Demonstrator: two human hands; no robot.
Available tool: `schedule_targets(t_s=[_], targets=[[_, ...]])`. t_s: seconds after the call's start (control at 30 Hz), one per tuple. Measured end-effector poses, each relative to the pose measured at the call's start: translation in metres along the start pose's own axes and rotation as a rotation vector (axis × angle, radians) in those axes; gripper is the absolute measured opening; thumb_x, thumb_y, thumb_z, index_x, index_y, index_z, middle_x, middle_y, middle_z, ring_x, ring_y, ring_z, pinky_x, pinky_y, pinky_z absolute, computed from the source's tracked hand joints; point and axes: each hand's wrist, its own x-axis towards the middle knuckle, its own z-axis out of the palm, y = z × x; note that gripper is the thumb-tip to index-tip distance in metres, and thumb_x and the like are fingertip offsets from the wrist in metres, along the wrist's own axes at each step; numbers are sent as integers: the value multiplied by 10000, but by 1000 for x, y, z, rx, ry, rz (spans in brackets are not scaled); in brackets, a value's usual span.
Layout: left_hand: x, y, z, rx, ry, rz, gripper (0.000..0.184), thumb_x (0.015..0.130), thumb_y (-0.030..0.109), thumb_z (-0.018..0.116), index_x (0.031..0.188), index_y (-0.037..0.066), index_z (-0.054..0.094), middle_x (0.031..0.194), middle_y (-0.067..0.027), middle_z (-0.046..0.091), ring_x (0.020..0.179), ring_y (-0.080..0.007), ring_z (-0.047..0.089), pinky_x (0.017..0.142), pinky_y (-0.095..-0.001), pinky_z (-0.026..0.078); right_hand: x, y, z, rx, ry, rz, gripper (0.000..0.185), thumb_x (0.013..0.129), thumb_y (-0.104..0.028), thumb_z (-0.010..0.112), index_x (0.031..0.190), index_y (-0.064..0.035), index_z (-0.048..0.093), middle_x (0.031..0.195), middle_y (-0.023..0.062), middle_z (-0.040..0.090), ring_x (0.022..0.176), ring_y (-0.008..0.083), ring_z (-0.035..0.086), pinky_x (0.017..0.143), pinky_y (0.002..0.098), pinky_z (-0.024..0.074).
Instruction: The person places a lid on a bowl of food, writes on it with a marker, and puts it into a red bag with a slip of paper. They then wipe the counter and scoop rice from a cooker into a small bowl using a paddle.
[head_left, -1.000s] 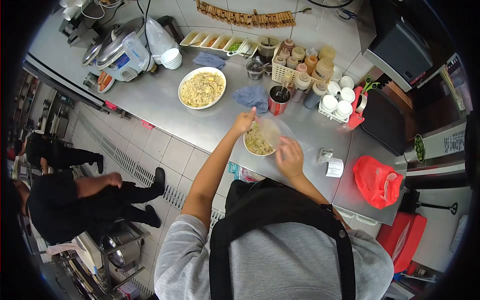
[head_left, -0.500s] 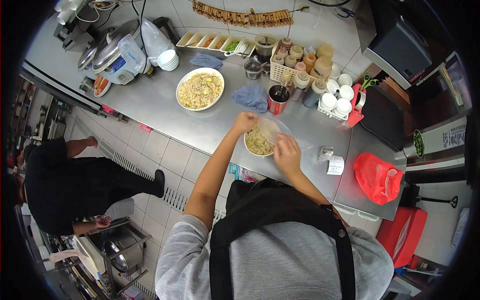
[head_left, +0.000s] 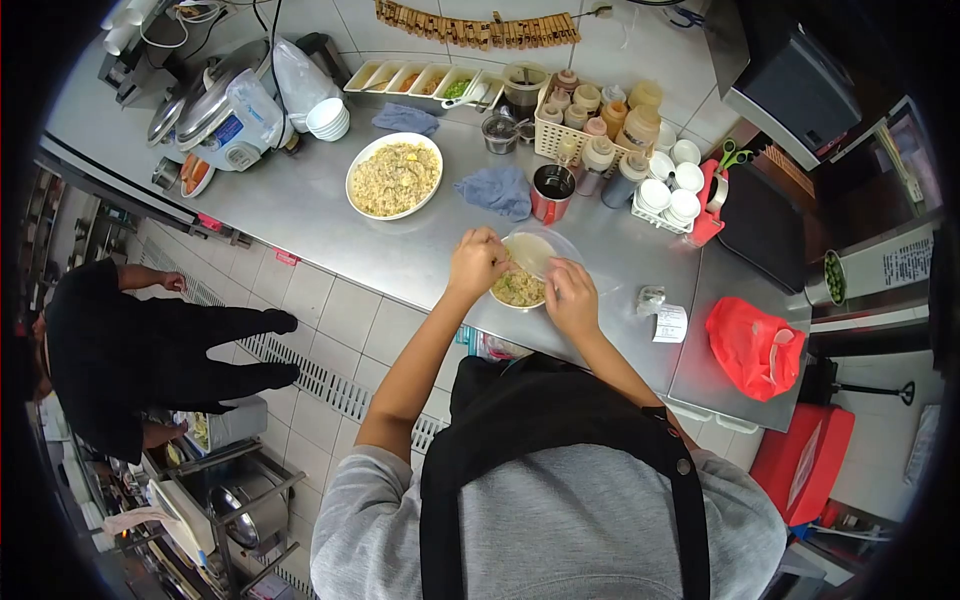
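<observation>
In front of me at the counter's near edge is a round bowl of fried rice [head_left: 518, 289]. A clear plastic lid [head_left: 538, 248] lies tilted over its far part, leaving the near rice uncovered. My left hand [head_left: 476, 264] is at the lid's left edge, fingers curled in and closed on it. On the right side my right hand [head_left: 573, 298] pinches the lid's edge, close to the bowl's rim. A large white oval dish of fried rice [head_left: 395, 176] stands farther left.
Behind the bowl are a blue cloth [head_left: 497, 192], a red cup of dark liquid [head_left: 552, 192] and a basket of sauce bottles [head_left: 560, 140]. To the right lie a receipt [head_left: 670, 324] and a red plastic bag [head_left: 755, 347]. A person in black [head_left: 140, 350] stands at left.
My left hand has shifted left and down along the lid, its fingers more curled. The lid now shows as a round disc behind the bowl's rice. The person at left has changed stance.
</observation>
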Motion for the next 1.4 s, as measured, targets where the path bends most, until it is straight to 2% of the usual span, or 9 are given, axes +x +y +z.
schedule_targets(t_s=[0.27,0.43,0.6,0.67,0.7,0.77,0.87,1.1,1.4], targets=[[-20,-3,-11,-128,39,-106,147,703,68,613,826,121,673,943,-85,588,900,-306,556,765,-382,468,-7,-5,10,12,-154,-166,136,673,-56,620,793,-45,559,1012,117,577,1025,277,529,881,425,419],[-10,-34,7,-164,61,-444,159,829,170,527,887,106,661,856,-185,607,789,-368,592,691,-443,478,-12,-15,16,25,-247,-220,159,678,-101,636,808,-46,563,1025,115,565,1041,279,510,921,446,384],[5,-14,27,-159,56,-404,274,886,280,459,959,98,651,868,-193,612,791,-383,592,691,-455,475,-7,-24,15,11,-309,-179,244,660,-198,687,798,-41,561,1012,112,574,1023,283,517,952,430,357],[8,-11,30,-145,4,-409,300,893,299,445,983,96,646,876,-194,612,802,-383,591,694,-455,476,-6,-16,23,71,-474,22,555,601,-391,744,987,-38,560,1151,151,502,1129,328,435,973,497,313],[8,-11,34,-160,35,-405,307,896,306,438,989,102,648,886,-195,612,798,-383,593,690,-454,477,3,-18,22,69,-473,25,555,601,-391,744,987,-38,560,1151,151,502,1129,328,435,973,497,313],[5,-9,39,-181,56,-404,314,899,312,431,996,108,650,895,-197,612,794,-383,594,687,-454,478,29,-26,18,-153,-435,63,1007,498,-597,734,1273,-46,402,1336,217,332,1266,397,266,995,606,201],[2,-5,40,-192,112,-416,309,902,311,432,1005,123,654,880,-191,617,784,-376,598,674,-446,481,34,-14,34,-285,-648,176,1276,424,-701,705,1404,-73,184,1426,235,162,1316,431,138,966,683,138],[-11,7,49,-264,164,-440,294,906,280,441,1036,114,646,822,-165,625,751,-345,606,644,-422,478,28,-14,28,-307,-756,216,1266,426,-716,692,1409,-97,189,1422,230,183,1319,421,141,957,678,170],[10,22,88,-312,442,-339,239,878,222,517,881,39,672,916,-161,606,867,-305,558,750,-385,442,-13,2,8,-327,-390,363,1234,462,-667,716,1404,-71,185,1402,259,194,1299,445,163,956,644,202]])
